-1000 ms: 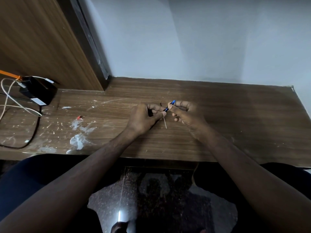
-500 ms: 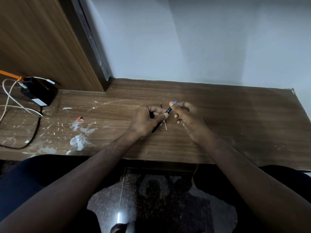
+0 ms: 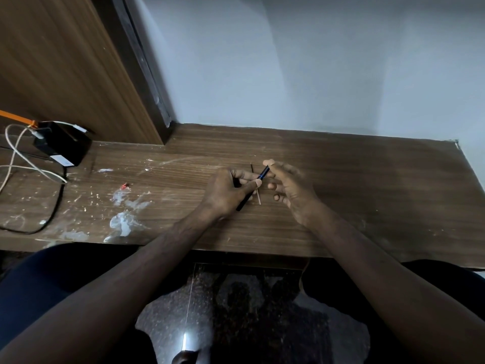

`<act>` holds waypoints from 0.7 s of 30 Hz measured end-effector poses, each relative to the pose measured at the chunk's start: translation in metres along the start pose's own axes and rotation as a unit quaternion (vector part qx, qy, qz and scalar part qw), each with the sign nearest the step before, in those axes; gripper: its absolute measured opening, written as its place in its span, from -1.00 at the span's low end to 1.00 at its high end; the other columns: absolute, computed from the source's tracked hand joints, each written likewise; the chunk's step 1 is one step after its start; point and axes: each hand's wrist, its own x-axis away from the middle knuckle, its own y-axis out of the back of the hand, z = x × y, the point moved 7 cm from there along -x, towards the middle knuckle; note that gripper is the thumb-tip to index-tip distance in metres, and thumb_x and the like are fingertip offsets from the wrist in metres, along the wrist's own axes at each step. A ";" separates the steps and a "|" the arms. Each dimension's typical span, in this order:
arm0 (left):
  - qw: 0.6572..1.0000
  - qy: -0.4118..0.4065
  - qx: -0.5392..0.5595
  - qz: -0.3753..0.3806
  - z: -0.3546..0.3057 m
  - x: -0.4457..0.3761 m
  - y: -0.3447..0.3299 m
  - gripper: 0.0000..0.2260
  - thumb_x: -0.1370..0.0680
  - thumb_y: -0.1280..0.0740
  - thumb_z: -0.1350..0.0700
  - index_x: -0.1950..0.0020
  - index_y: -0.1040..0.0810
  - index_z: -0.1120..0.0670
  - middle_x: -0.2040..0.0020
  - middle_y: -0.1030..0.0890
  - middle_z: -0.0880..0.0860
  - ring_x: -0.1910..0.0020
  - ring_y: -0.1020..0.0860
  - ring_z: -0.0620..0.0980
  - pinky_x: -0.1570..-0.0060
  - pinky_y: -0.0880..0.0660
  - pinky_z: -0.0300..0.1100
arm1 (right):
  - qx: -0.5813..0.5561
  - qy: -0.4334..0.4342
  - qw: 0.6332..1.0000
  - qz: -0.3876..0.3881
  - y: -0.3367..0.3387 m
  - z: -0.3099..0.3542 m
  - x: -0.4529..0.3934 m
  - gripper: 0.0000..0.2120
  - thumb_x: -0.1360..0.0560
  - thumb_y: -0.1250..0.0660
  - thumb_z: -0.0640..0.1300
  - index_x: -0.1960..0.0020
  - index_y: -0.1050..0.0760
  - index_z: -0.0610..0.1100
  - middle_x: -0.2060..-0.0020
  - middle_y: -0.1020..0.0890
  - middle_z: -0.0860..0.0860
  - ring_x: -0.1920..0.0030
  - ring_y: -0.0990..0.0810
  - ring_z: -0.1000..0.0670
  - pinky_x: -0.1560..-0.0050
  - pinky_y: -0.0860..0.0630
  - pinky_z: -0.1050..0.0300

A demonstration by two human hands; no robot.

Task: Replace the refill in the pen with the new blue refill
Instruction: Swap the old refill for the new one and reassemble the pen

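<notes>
Head view: left hand (image 3: 228,190) grips pen (image 3: 253,187); right hand (image 3: 291,190) fingers pinch tip.

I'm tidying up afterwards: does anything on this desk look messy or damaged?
Yes. White splatters and flecks mark the brown wooden desk left of the hands, beside a small red scrap. A thin loose refill lies under the dark pen.

Pen (image 3: 253,189) over desk (image 3: 367,185), refill (image 3: 258,199) beneath.

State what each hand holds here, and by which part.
Left hand pinches the dark blue-tipped pen around its middle. Right hand touches its upper end with a fingertip; a full grip cannot be told.
</notes>
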 end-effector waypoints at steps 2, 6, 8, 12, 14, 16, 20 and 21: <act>1.000 0.007 0.006 -0.001 0.003 -0.002 0.001 -0.95 -0.57 -0.56 0.05 -0.02 -0.79 -0.05 0.25 -0.79 -0.04 0.28 -0.73 -0.08 0.05 -0.71 -0.03 | 0.003 0.014 1.000 0.014 -0.002 0.000 0.001 -0.75 -0.60 -0.44 0.02 -0.23 -0.70 -0.03 -0.09 -0.76 0.06 0.19 -0.58 0.15 0.23 -0.45 0.20; 1.000 -0.003 0.010 0.014 0.001 -0.001 -0.002 -0.93 -0.57 -0.56 0.04 -0.04 -0.80 -0.06 0.22 -0.80 0.00 0.26 -0.74 -0.04 0.01 -0.72 0.05 | 0.012 0.000 1.000 -0.025 0.000 0.000 0.001 -0.77 -0.50 -0.54 0.11 -0.05 -0.67 0.00 0.17 -0.70 0.15 0.23 -0.57 0.15 0.24 -0.46 0.18; 1.000 -0.002 0.010 0.015 0.002 -0.001 -0.003 -0.91 -0.57 -0.55 0.04 -0.06 -0.80 -0.03 0.21 -0.80 0.01 0.25 -0.75 -0.02 0.00 -0.73 0.07 | 0.002 -0.007 1.000 -0.010 -0.002 0.000 0.001 -0.78 -0.52 -0.50 0.13 -0.06 -0.67 0.02 0.15 -0.69 0.14 0.23 -0.57 0.14 0.26 -0.44 0.18; 1.000 0.013 0.019 0.009 0.008 -0.004 0.000 -0.89 -0.56 -0.56 0.02 -0.05 -0.80 -0.01 0.20 -0.80 0.03 0.25 -0.73 0.00 -0.01 -0.72 0.12 | -0.003 0.011 1.000 0.025 -0.008 0.002 0.005 -0.78 -0.58 -0.46 0.02 -0.17 -0.73 -0.02 0.02 -0.72 0.11 0.19 -0.56 0.14 0.23 -0.41 0.18; 1.000 0.007 0.018 0.015 0.007 -0.004 -0.002 -0.89 -0.56 -0.56 0.03 -0.06 -0.80 -0.01 0.21 -0.80 0.01 0.27 -0.72 -0.03 0.04 -0.70 0.03 | 0.020 0.014 1.000 -0.011 -0.002 0.003 0.004 -0.82 -0.51 -0.54 0.08 -0.02 -0.74 -0.01 0.15 -0.71 0.15 0.18 -0.57 0.13 0.22 -0.45 0.16; 0.999 0.001 0.022 0.023 0.005 -0.003 -0.004 -0.89 -0.57 -0.55 0.04 -0.06 -0.80 0.01 0.23 -0.79 0.01 0.28 -0.72 -0.04 0.08 -0.67 -0.05 | 0.031 0.006 0.999 -0.029 0.002 0.001 0.002 -0.78 -0.45 -0.57 0.14 0.04 -0.71 0.02 0.18 -0.69 0.15 0.19 -0.57 0.12 0.23 -0.46 0.15; 0.999 0.020 0.037 0.011 0.008 -0.005 -0.001 -0.93 -0.57 -0.55 0.05 -0.02 -0.80 0.00 0.22 -0.79 0.02 0.26 -0.73 -0.02 0.01 -0.71 0.06 | -0.011 -0.013 1.000 0.019 -0.006 0.000 0.004 -0.71 -0.58 -0.43 0.09 -0.23 -0.70 -0.01 0.02 -0.71 0.13 0.16 -0.58 0.13 0.24 -0.42 0.19; 0.999 0.024 0.039 0.007 0.009 -0.006 0.000 -0.94 -0.57 -0.56 0.05 -0.01 -0.80 0.00 0.22 -0.79 0.02 0.26 -0.73 -0.02 0.00 -0.71 0.08 | -0.006 -0.005 1.000 0.023 -0.007 0.000 0.004 -0.74 -0.60 -0.42 0.07 -0.21 -0.72 0.00 0.02 -0.73 0.15 0.16 -0.57 0.14 0.25 -0.42 0.20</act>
